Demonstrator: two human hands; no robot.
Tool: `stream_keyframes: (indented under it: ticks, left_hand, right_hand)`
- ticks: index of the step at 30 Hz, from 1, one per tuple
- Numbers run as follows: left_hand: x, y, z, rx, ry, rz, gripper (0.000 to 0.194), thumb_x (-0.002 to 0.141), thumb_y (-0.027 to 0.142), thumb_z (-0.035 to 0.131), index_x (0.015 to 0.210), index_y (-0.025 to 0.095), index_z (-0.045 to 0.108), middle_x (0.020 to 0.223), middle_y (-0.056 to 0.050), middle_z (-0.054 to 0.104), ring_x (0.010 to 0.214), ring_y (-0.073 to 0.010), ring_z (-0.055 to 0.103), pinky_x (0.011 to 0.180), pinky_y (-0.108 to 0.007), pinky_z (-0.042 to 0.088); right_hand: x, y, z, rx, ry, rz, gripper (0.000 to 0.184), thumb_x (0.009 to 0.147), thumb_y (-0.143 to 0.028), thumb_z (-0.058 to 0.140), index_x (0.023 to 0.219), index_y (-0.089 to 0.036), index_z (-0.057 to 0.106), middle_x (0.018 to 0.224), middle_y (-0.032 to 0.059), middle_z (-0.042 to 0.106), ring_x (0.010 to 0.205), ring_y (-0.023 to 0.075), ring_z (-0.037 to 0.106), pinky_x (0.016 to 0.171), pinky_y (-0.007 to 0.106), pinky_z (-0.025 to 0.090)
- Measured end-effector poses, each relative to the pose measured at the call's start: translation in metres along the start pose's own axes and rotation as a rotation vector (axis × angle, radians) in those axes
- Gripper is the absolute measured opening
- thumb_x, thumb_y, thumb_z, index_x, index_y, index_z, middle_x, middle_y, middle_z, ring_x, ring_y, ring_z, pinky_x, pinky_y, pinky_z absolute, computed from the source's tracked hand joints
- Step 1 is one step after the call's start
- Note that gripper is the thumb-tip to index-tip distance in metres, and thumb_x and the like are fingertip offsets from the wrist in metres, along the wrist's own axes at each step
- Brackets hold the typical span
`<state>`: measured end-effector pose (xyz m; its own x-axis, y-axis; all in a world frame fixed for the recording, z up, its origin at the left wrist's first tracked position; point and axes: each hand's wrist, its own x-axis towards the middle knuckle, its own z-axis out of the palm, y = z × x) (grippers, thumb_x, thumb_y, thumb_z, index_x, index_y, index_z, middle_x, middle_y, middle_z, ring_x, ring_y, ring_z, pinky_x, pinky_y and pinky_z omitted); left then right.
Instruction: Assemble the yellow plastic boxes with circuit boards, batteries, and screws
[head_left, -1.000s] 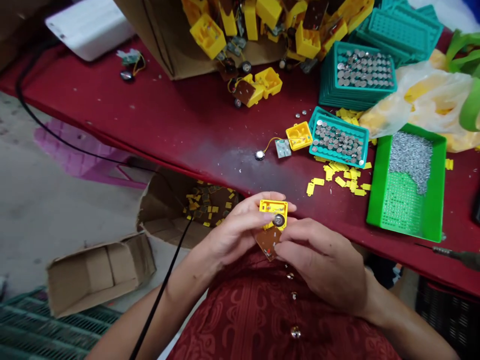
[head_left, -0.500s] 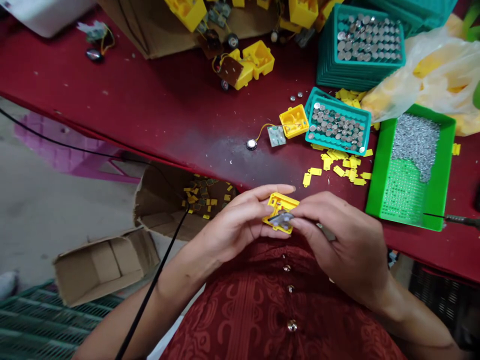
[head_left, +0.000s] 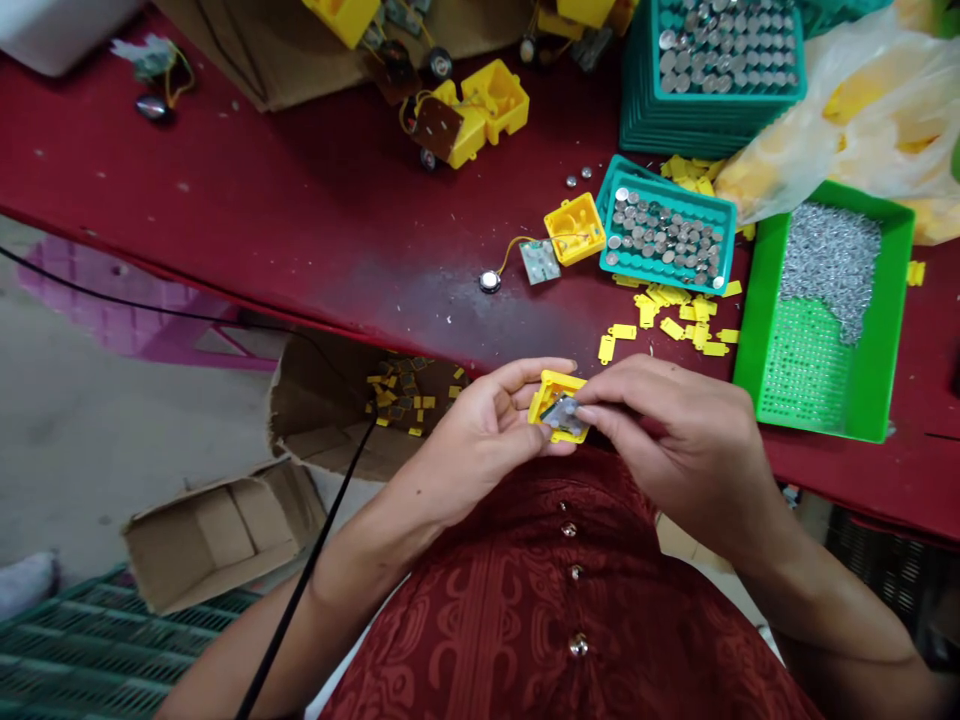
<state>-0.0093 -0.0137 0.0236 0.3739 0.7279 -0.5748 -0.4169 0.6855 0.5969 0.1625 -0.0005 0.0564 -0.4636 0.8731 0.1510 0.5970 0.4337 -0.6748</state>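
Observation:
My left hand (head_left: 499, 415) is closed around a small yellow plastic case (head_left: 546, 391), held open side up just beyond the red shirt. A circuit board (head_left: 559, 413) sits tilted inside the case. My right hand (head_left: 675, 440) pinches the board's right side between thumb and forefinger. On the table, a second yellow case (head_left: 576, 228) lies beside a loose circuit board (head_left: 541, 261), and a wire leads to a round speaker (head_left: 490, 281). Right of that case stands a teal tray (head_left: 667, 275) of button cells.
A green basket (head_left: 825, 400) of screws stands at the right, near small yellow covers (head_left: 671, 328). Stacked teal trays (head_left: 634, 125) and a plastic bag (head_left: 810, 130) are behind. Cardboard boxes (head_left: 217, 540) lie below the table edge. A black cable (head_left: 307, 570) crosses my left forearm.
The circuit board has gone lower and flatter into the yellow case. My left thumb has moved down to the case's near edge. The whole view has shifted slightly.

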Motion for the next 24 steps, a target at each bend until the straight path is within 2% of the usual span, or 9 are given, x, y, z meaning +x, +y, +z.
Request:
stream_keyframes:
  ticks: [5,7,11,16,20,24]
  left_hand:
    - [-0.003,-0.002,0.002,0.026,0.016,-0.004,0.053,0.066,0.004,0.076,0.115,0.017,0.065,0.106,-0.005,0.073,0.099,-0.0186,0.069,0.087,-0.027,0.053]
    - [-0.004,-0.003,0.003,0.043,0.005,0.004,0.051,0.07,0.007,0.076,0.118,0.017,0.064,0.108,-0.006,0.073,0.1,-0.019,0.068,0.085,-0.027,0.054]
    - [-0.004,-0.005,0.002,0.112,0.003,0.031,0.042,0.081,0.021,0.072,0.121,0.016,0.063,0.111,-0.008,0.072,0.097,-0.0191,0.068,0.079,-0.028,0.058]
    - [-0.002,-0.008,-0.001,0.114,0.051,0.092,0.04,0.082,0.022,0.073,0.122,0.019,0.065,0.098,-0.005,0.072,0.084,-0.0149,0.066,0.072,-0.024,0.057]
    - [0.0,-0.011,0.0,0.066,0.071,0.088,0.039,0.083,0.023,0.071,0.121,0.019,0.066,0.094,-0.004,0.072,0.079,-0.0137,0.065,0.068,-0.023,0.055]
    - [0.002,-0.014,0.002,0.077,0.094,0.105,0.037,0.083,0.022,0.07,0.12,0.018,0.067,0.095,-0.004,0.072,0.08,-0.0142,0.065,0.07,-0.024,0.053]
  right_hand:
    - [0.0,0.005,-0.001,0.02,-0.053,-0.036,0.013,0.088,-0.007,0.06,0.085,-0.015,0.07,0.084,0.0028,0.072,0.076,0.0124,0.066,0.071,0.025,0.052]
    - [0.0,0.006,0.001,0.016,-0.068,-0.033,0.015,0.088,-0.007,0.059,0.083,-0.015,0.07,0.083,0.0031,0.07,0.075,0.0123,0.064,0.069,0.025,0.051]
    - [-0.002,0.007,0.003,-0.068,-0.012,-0.04,0.018,0.089,-0.009,0.057,0.077,-0.015,0.069,0.087,0.0061,0.065,0.076,0.0139,0.061,0.064,0.026,0.049]
    - [-0.008,0.008,0.005,-0.051,0.024,-0.051,0.02,0.092,-0.009,0.053,0.104,-0.02,0.066,0.093,0.0041,0.068,0.085,0.0139,0.063,0.077,0.028,0.053]
    - [-0.011,0.011,0.012,-0.127,0.121,-0.054,0.013,0.091,-0.011,0.057,0.089,-0.017,0.068,0.088,0.0052,0.064,0.081,0.0129,0.06,0.072,0.026,0.052]
    - [-0.015,0.012,0.018,-0.166,0.139,-0.085,0.015,0.092,-0.011,0.055,0.085,-0.016,0.067,0.086,0.0056,0.062,0.081,0.0138,0.055,0.071,0.028,0.05]
